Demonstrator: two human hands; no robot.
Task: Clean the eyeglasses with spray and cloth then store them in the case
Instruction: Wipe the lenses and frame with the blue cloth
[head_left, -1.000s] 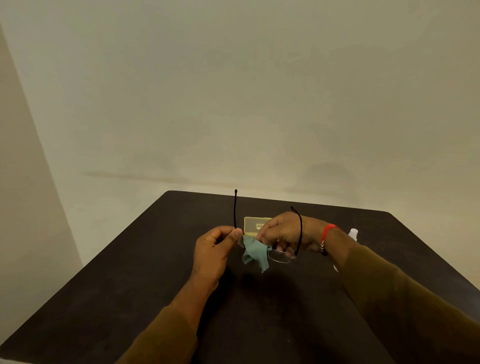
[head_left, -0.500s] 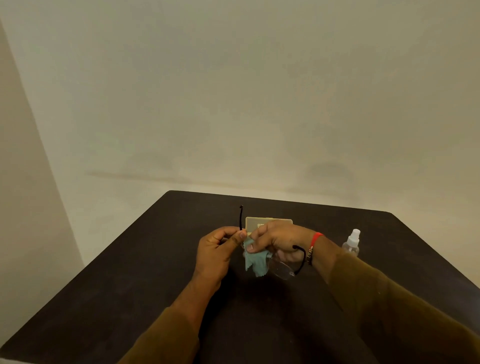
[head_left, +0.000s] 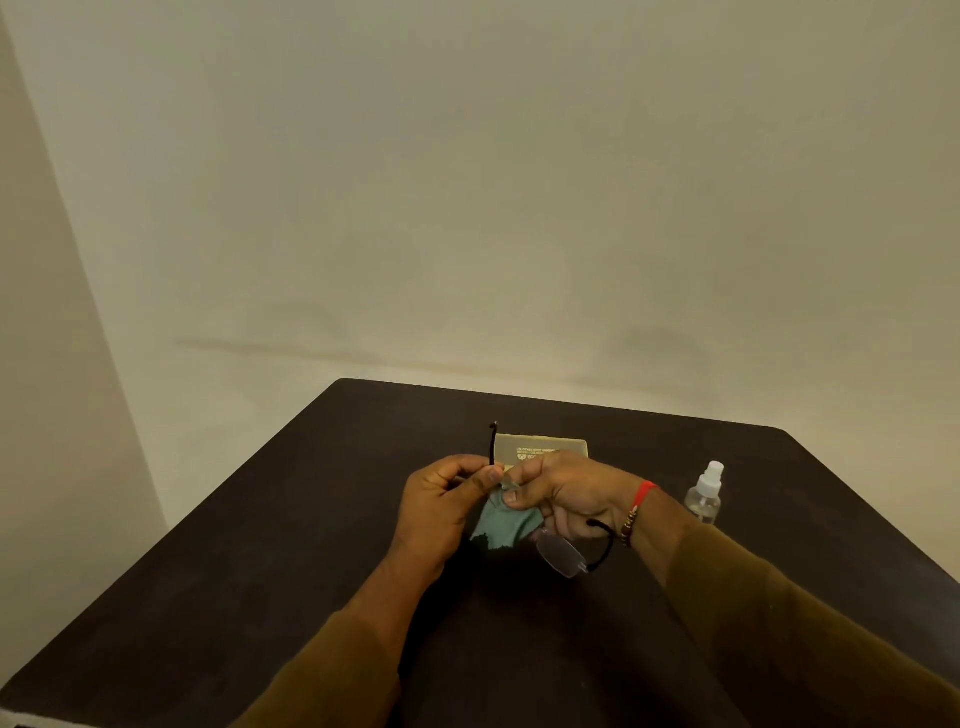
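Teal cloth (head_left: 500, 525) is being pinched between thumb and fingers of the right hand (head_left: 563, 496), which is pressing it around one lens of the glasses (head_left: 562, 556) so both faces are being wiped together. Opposite, the left hand (head_left: 445, 506) is gripping the frame at the near hinge, fingers closed narrow, steadying it against the wiping force. One temple is standing upright above the left thumb; the other is curving below the right wrist, leaving the free lens hanging clear beneath the right palm. Both hands are holding the glasses above the dark tabletop (head_left: 291, 582), not resting on it.

Behind the hands, the case (head_left: 540, 449) is lying flat, partly hidden by the right hand; whether it is open cannot be told. Off to the right, the spray (head_left: 704, 493) is standing upright, well apart. Nothing is blocking the path to the case.
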